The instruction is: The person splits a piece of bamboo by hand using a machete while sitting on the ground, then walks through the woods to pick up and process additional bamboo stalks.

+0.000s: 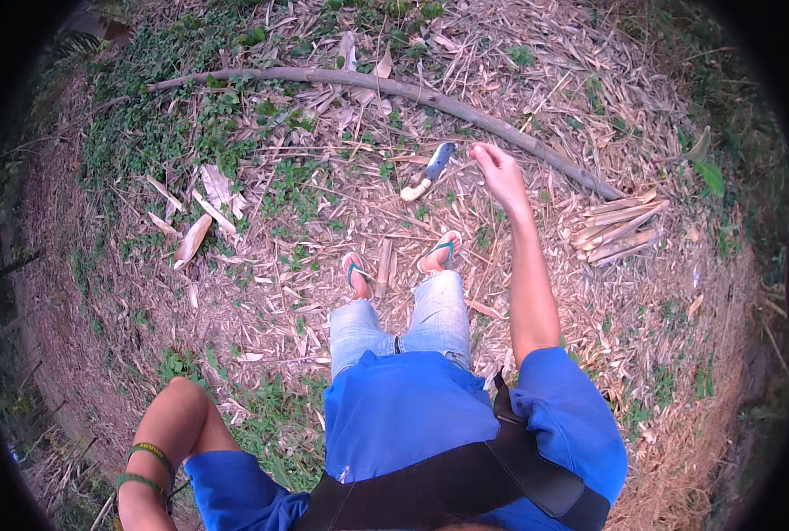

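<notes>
My right hand (500,175) reaches out ahead of me above the ground, its fingers drawn together in a pinch. Whether anything thin is between the fingertips I cannot make out. Just to the left of it lies a broad-bladed knife (439,162) with a dark blade and a pale handle, apart from the hand. My left arm (175,420) is bent at the elbow, with green bands on the forearm. That forearm runs out of the lower edge, so my left hand is out of sight.
A long curved branch (350,78) stretches across the ground ahead. Split wood sticks (620,228) are piled at the right; several pale wood pieces (195,239) lie at the left. Dry leaves and low green plants (226,133) cover the ground around my sandalled feet (439,254).
</notes>
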Demonstrator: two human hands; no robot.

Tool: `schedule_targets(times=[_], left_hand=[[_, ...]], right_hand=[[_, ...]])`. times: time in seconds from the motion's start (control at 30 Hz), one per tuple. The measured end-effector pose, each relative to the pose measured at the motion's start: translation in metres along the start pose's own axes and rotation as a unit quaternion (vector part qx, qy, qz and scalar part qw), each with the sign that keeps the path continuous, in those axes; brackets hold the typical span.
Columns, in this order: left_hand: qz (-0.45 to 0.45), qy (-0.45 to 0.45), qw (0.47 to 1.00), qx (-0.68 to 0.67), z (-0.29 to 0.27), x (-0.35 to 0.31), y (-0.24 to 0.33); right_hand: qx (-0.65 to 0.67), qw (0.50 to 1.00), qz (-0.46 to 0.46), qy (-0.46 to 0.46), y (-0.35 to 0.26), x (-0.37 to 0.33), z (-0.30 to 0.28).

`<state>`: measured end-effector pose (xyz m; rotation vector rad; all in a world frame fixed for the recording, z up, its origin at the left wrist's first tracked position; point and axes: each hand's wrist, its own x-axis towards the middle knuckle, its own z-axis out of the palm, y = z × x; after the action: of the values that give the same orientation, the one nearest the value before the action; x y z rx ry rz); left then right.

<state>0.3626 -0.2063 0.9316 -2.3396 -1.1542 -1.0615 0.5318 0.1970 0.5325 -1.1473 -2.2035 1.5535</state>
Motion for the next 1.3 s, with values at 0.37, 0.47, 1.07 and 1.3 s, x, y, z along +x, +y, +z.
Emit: schedule_targets(times=[0.37,0.47,1.07,1.3], left_hand=[[-0.817,-0.146,0.513,-0.22,0.526,-0.441,0.035],[-0.729,-0.126,0.649,-0.18,0.602,-0.51,0.04],[-0.842,0.144,0.469,-0.226,0.649,-0.564,0.025],[-0.846,0.179,0.454,-0.216,0.449,-0.464,0.095]], right_hand=[[-0.076,0.946,0.253,-0.187,0.491,0.079,0.261],[-0.038,0.955,0.278,-0.096,0.552,0.128,0.322],[0.306,0.836,0.451,0.064,0.55,0.199,0.328],[0.217,0.901,0.376,0.009,0.375,0.07,0.212]])
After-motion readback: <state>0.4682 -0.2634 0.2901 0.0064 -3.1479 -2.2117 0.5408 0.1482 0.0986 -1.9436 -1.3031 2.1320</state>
